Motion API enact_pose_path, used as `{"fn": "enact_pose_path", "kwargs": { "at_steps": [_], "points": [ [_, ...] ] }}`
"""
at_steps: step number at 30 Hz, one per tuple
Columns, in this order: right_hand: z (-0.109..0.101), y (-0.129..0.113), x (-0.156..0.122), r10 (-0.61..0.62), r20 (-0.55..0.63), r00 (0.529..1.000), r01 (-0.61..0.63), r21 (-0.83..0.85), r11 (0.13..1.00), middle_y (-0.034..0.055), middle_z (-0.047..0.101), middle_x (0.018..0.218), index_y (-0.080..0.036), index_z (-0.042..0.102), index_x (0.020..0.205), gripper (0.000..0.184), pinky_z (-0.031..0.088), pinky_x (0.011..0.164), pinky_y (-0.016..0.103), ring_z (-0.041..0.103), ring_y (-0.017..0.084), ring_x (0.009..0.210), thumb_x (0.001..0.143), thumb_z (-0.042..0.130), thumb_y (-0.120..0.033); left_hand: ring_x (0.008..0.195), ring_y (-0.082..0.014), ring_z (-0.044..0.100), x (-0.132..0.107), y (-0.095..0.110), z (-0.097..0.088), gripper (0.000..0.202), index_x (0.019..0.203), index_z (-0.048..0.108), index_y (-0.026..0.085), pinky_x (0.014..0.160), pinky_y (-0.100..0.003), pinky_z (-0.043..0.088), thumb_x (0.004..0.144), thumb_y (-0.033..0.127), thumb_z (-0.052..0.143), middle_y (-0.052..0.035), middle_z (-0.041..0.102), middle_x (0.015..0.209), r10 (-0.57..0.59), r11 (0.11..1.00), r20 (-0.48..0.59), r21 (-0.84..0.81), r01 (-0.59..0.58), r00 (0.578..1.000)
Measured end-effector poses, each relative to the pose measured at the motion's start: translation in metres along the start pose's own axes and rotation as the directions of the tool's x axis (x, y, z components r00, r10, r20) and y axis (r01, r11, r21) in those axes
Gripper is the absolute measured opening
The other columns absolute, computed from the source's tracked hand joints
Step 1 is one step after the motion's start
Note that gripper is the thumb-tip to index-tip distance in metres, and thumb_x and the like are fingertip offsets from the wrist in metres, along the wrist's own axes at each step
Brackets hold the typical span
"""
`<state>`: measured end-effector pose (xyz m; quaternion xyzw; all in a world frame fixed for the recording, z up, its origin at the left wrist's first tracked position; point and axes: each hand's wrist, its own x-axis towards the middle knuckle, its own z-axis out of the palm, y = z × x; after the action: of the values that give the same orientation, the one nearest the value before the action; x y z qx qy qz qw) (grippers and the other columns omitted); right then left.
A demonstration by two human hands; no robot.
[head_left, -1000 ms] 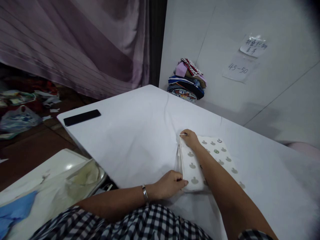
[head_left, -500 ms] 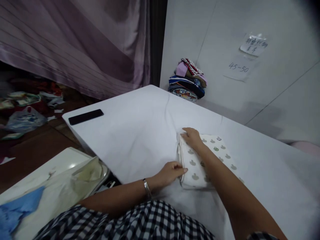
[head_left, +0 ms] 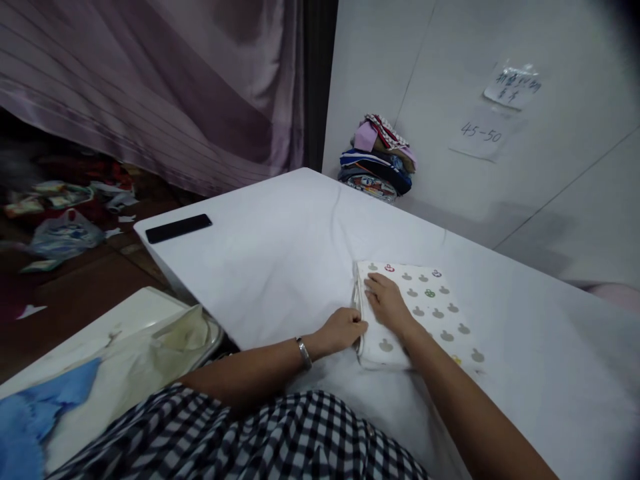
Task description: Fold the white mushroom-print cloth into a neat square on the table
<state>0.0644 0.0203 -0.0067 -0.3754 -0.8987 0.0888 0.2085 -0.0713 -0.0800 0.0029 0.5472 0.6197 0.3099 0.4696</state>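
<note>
A folded white cloth (head_left: 440,312), printed with grey shapes and a few coloured ones, lies flat on the white-covered table (head_left: 270,260). Its layered edge faces left. My left hand (head_left: 342,329) is closed on that edge near its middle, thumb on top and fingers beside the layers. On the top face rests my right hand (head_left: 387,303), palm down with fingers stretched toward the left edge. My right forearm hides part of the print.
A black phone-like slab (head_left: 179,229) lies at the table's left corner. Folded clothes (head_left: 376,160) are stacked against the wall at the back. Lower left stands a pale side surface (head_left: 135,313) with blue fabric (head_left: 50,413). Bags and scraps litter the floor.
My right hand has drawn back from the cloth's far left corner onto its top face, uncovering that corner. My left hand has shifted slightly away from me along the edge. The view has moved slightly.
</note>
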Motion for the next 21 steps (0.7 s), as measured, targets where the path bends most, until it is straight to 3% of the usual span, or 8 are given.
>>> {"fn": "enact_pose_path", "kwargs": {
  "at_steps": [8, 12, 16, 19, 21],
  "points": [
    [-0.010, -0.011, -0.008, 0.013, 0.080, 0.997, -0.012, -0.014, 1.000, 0.0122, 0.049, 0.134, -0.018, 0.055, 0.120, 0.035, 0.031, 0.101, 0.051, 0.040, 0.028, 0.126, 0.088, 0.040, -0.022, 0.055, -0.0106, 0.042, -0.002, 0.001, -0.006, 0.020, 0.056, 0.047, 0.017, 0.051, -0.023, 0.029, 0.071, 0.029, 0.051, 0.0033, 0.048, 0.054, 0.023, 0.993, -0.033, 0.116, -0.019, 0.999],
    [-0.017, -0.032, -0.031, 0.010, 0.129, 0.992, -0.011, 0.008, 1.000, 0.0110, 0.046, 0.137, -0.019, 0.053, 0.123, 0.039, 0.030, 0.104, 0.051, 0.037, 0.027, 0.129, 0.087, 0.041, -0.018, 0.061, -0.0116, 0.050, -0.003, -0.004, -0.009, 0.015, 0.072, 0.053, 0.017, 0.054, -0.022, 0.035, 0.069, 0.031, 0.057, 0.0021, 0.057, 0.066, 0.027, 0.996, -0.114, 0.086, -0.017, 0.993],
    [-0.029, -0.051, -0.066, -0.052, 0.115, 0.992, 0.043, 0.075, 0.996, 0.0082, 0.048, 0.136, -0.023, 0.052, 0.126, 0.040, 0.033, 0.105, 0.047, 0.039, 0.023, 0.129, 0.087, 0.043, -0.019, 0.048, -0.0083, 0.050, 0.000, -0.007, -0.012, 0.032, 0.097, 0.047, 0.017, 0.046, -0.020, 0.036, 0.071, 0.032, 0.060, 0.0035, 0.057, 0.070, -0.052, 0.997, -0.043, -0.058, 0.049, 0.998],
    [-0.046, -0.036, -0.090, -0.044, 0.090, 0.995, 0.035, 0.099, 0.995, 0.0049, 0.049, 0.135, -0.028, 0.050, 0.129, 0.041, 0.033, 0.105, 0.048, 0.041, 0.022, 0.128, 0.088, 0.045, -0.027, 0.043, -0.0080, 0.052, 0.003, -0.004, -0.017, 0.044, 0.109, 0.041, 0.016, 0.046, -0.021, 0.039, 0.072, 0.032, 0.060, 0.0019, 0.060, 0.076, -0.074, 0.995, 0.003, -0.070, 0.074, 0.997],
    [-0.059, -0.007, -0.101, 0.073, -0.023, 0.997, -0.071, 0.057, 0.996, 0.0060, 0.052, 0.132, -0.028, 0.054, 0.124, 0.038, 0.035, 0.103, 0.051, 0.043, 0.024, 0.126, 0.088, 0.045, -0.032, 0.045, -0.0094, 0.054, 0.003, -0.001, -0.020, 0.047, 0.112, 0.040, 0.015, 0.048, -0.022, 0.041, 0.075, 0.036, 0.059, -0.0007, 0.062, 0.080, -0.079, 0.996, 0.023, -0.046, 0.080, 0.997]
  ]
}}
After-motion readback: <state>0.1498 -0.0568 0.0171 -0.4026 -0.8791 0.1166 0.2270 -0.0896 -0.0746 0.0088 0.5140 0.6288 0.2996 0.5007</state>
